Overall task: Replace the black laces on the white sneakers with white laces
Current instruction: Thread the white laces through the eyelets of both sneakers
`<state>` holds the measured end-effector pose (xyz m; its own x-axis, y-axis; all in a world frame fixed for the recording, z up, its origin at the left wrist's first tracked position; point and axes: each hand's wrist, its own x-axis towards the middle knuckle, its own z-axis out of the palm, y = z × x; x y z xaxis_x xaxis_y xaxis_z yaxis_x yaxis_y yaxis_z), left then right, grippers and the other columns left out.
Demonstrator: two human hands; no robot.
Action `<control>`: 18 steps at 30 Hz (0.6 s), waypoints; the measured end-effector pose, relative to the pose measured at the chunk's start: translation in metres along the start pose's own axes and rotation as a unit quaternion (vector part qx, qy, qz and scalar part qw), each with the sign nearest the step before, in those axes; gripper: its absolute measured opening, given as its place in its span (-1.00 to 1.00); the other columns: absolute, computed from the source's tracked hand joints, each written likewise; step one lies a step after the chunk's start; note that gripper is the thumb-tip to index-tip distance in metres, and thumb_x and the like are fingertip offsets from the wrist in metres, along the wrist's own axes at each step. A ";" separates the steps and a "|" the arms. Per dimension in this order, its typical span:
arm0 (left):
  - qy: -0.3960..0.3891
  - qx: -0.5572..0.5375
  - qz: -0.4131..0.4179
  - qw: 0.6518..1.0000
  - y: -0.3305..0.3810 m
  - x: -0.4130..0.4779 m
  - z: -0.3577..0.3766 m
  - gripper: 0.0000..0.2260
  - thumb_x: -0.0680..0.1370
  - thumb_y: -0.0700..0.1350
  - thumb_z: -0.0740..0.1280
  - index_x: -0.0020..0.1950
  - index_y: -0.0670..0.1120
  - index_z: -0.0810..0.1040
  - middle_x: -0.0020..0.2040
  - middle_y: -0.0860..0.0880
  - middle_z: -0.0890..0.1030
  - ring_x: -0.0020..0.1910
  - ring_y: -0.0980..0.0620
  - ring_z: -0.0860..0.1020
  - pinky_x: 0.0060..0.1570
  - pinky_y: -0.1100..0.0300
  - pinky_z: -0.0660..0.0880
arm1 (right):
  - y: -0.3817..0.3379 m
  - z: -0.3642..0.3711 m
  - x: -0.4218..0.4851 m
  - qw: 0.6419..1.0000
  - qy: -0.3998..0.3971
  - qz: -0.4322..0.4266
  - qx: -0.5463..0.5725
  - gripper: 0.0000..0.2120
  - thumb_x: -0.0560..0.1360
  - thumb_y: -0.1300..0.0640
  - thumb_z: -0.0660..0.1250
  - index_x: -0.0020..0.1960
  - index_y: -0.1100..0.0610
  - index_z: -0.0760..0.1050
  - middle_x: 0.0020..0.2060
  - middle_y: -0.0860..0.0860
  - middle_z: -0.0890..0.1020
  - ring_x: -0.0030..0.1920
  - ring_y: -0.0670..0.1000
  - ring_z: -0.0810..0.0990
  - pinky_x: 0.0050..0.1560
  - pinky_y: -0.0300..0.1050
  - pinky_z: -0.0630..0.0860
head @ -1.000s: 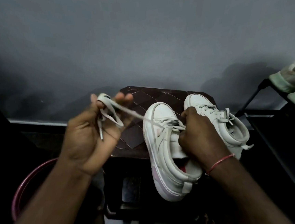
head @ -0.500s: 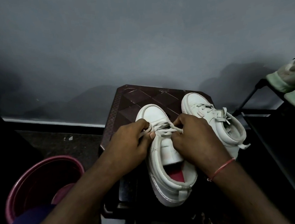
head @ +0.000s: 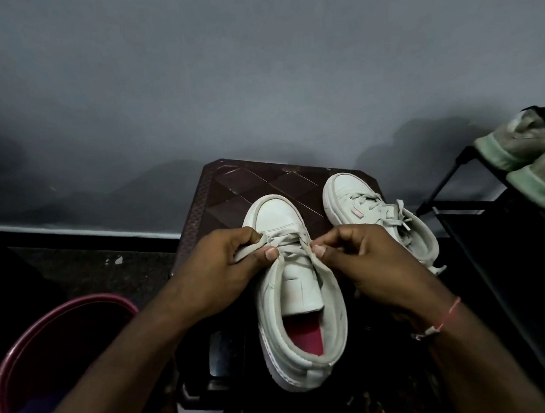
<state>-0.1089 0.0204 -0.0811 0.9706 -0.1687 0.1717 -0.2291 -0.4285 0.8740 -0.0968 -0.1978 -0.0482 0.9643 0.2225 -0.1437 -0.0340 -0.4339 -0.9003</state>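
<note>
At frame centre, our left hand [head: 224, 270] and right hand [head: 361, 258] each pinch the white lace [head: 289, 242] on the near sneaker [head: 303, 305] on the desk [head: 230, 190]. The far sneaker [head: 381, 220] looks fully laced; this one's upper eyelets seem left to do.

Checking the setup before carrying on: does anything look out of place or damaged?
Nothing looks damaged or spilled. Lace ends on the far sneaker splay loose across its opening, seemingly untied. The near sneaker, whose lace the left hand and right hand pinch, is laced only near the toe.
</note>
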 end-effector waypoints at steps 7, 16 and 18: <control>0.116 -0.101 -0.029 0.988 -0.006 -0.001 0.019 -0.56 0.46 0.23 0.36 -0.28 -0.15 0.42 -0.44 0.13 0.41 -0.42 0.19 0.34 -0.41 0.23 0.31 | -0.003 0.009 0.002 0.998 0.043 -0.048 0.013 -0.87 0.51 0.15 0.41 -0.22 0.13 0.57 -0.41 -0.13 0.65 -0.47 -0.25 0.52 -0.44 -0.38 0.39; 0.211 -0.180 -0.093 0.956 -0.010 -0.001 0.022 -0.73 0.57 0.11 0.31 -0.07 -0.08 0.61 -0.13 -0.06 0.68 -0.08 -0.09 0.65 0.00 -0.04 0.59 | 0.010 0.020 0.010 0.991 0.049 -0.083 0.096 -0.80 0.60 0.16 0.26 -0.21 0.06 0.43 0.00 -0.02 0.71 0.01 0.05 0.68 0.02 0.07 0.57; 0.194 -0.227 -0.102 0.949 -0.007 0.000 0.021 -0.81 0.58 0.02 0.30 0.04 -0.05 0.63 -0.05 -0.08 0.69 0.00 -0.09 0.65 0.06 -0.01 0.59 | 0.010 0.020 0.010 0.987 0.047 -0.075 0.133 -0.82 0.59 0.17 0.26 -0.19 0.12 0.42 0.00 0.01 0.71 0.01 0.10 0.68 0.08 0.13 0.57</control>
<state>-0.1087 0.0050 -0.0965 0.9655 0.2545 0.0549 -0.0630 0.0241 0.9977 -0.0929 -0.1820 -0.0667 0.9836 0.1784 0.0266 0.0550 -0.1560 -0.9862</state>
